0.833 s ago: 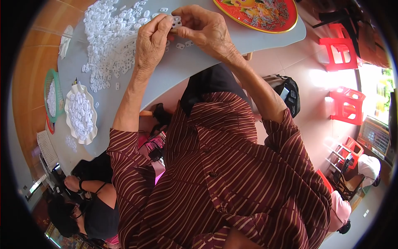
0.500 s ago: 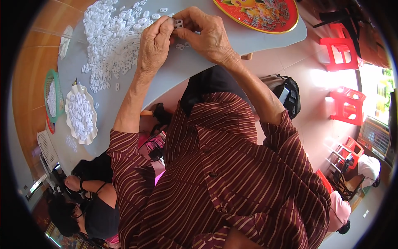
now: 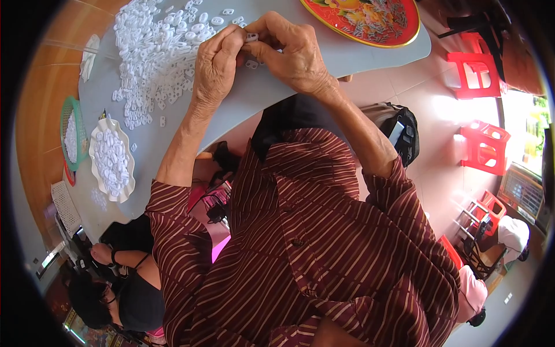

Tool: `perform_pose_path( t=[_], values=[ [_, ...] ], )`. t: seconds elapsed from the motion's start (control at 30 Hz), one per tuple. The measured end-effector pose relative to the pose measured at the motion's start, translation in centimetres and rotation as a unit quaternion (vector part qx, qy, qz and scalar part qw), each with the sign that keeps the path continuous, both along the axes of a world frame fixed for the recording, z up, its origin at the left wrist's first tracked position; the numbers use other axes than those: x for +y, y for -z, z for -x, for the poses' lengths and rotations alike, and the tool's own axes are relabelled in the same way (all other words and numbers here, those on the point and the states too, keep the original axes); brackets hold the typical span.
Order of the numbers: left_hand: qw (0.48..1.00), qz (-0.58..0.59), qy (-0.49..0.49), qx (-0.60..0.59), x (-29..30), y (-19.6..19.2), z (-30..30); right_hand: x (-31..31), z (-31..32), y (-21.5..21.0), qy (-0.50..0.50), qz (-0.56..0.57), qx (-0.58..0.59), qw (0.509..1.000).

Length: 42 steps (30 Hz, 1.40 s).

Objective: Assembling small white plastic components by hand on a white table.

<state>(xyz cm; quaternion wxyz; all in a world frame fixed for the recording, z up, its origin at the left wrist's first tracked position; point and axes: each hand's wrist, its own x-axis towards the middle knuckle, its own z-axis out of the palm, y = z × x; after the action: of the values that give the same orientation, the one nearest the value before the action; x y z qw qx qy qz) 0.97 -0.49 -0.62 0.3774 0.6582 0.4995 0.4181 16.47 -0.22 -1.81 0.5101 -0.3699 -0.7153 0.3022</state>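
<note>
My left hand [image 3: 217, 65] and my right hand [image 3: 296, 56] meet over the table's front edge, fingers closed in a pinch. Between their fingertips is a small white plastic piece [image 3: 251, 37] with holes in it, partly covered by the fingers. Just beneath them a few more such pieces [image 3: 251, 64] lie on the table. To the left of my hands spreads a big loose heap of white plastic pieces [image 3: 153, 72]. A round red tray with a gold rim [image 3: 362, 40] stands to the right, holding many small grey metal pieces [image 3: 393, 17].
On the grey table [image 3: 179, 128], a white wavy-edged dish [image 3: 132, 173] full of white pieces stands at the left, beside a green basket [image 3: 82, 130]. Another person [image 3: 136, 289] sits at the lower left. Red stools [image 3: 474, 75] and a dark backpack [image 3: 409, 136] are on the floor at the right.
The small white piece has turned between my fingertips and shows a different side. My right hand has shifted very slightly downward and to the right.
</note>
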Motion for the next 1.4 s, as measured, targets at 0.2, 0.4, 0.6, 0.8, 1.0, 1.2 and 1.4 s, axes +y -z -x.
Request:
perform_pose_path(
  t=[0.2, 0.4, 0.6, 0.8, 1.0, 1.2, 1.4],
  values=[
    [0.999, -0.018, 0.034, -0.013, 0.1, 0.2, 0.4, 0.0, -0.1, 0.1, 0.005, -0.039, -0.023, 0.999],
    [0.999, -0.025, -0.003, -0.02, 0.3, -0.3, 0.0, 0.6, -0.1, 0.4, -0.053, 0.08, 0.094, 0.991],
    [0.999, -0.038, -0.006, -0.013, 0.2, -0.3, 0.3, 0.2, -0.6, -0.5, -0.081, 0.156, 0.102, 0.979],
    [0.998, -0.062, 0.001, -0.011, 0.2, 0.0, 0.3, 0.3, -0.5, -0.9, -0.064, 0.153, 0.086, 0.982],
    [0.993, -0.116, 0.032, 0.004, -0.1, 0.2, -0.1, 0.6, -0.8, 0.1, -0.049, 0.189, 0.162, 0.967],
    [0.99, -0.142, -0.004, 0.003, 0.1, 0.4, -0.7, 1.1, -1.1, -0.5, -0.059, 0.203, 0.142, 0.967],
    [0.996, -0.071, 0.024, -0.056, -0.7, -0.5, -0.5, 6.7, -2.9, -5.0, -0.012, 0.089, 0.136, 0.987]
  ],
)
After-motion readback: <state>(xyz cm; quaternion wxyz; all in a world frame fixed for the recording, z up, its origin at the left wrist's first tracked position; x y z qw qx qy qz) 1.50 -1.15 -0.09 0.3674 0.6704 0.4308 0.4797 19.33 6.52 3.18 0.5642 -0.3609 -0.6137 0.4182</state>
